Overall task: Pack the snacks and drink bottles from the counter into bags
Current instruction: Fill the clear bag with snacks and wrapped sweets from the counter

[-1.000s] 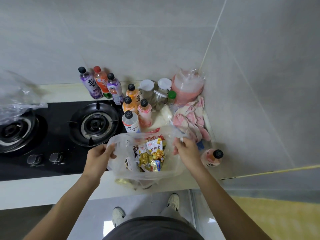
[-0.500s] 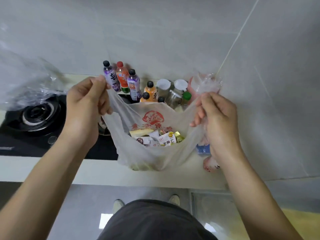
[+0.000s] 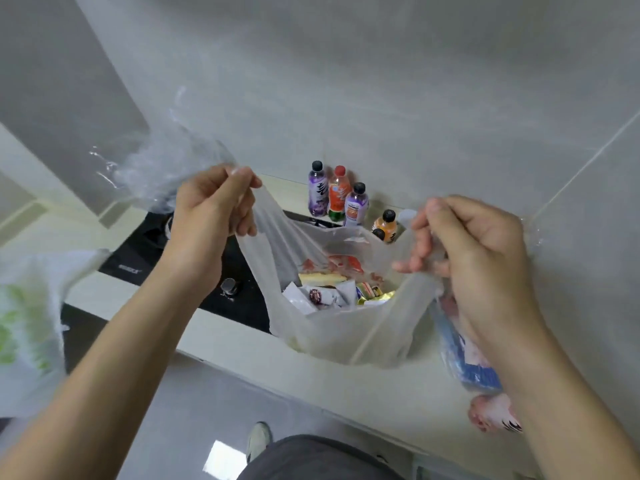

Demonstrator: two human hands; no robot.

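A translucent plastic bag (image 3: 346, 337) with red print hangs over the counter edge, stretched open between both hands. Inside it lie several snack packets (image 3: 332, 294). My left hand (image 3: 211, 216) grips the bag's left handle, and my right hand (image 3: 471, 251) grips the right handle. Behind the bag, against the wall, stand a purple bottle (image 3: 318, 194), a red-capped orange bottle (image 3: 338, 194), another purple bottle (image 3: 356, 204) and an orange bottle (image 3: 387, 225). The bag and my right hand hide the other bottles.
A black gas hob (image 3: 152, 244) with a knob (image 3: 229, 286) lies left of the bag. A crumpled clear bag (image 3: 156, 168) sits behind my left hand; a white bag with green print (image 3: 27, 327) is at the far left. A blue-and-pink package (image 3: 474, 368) shows under my right wrist.
Both hands have lifted the bag's handles higher and pulled them apart, raising the bag off the counter. The view has swung, so the hob now sits further left.
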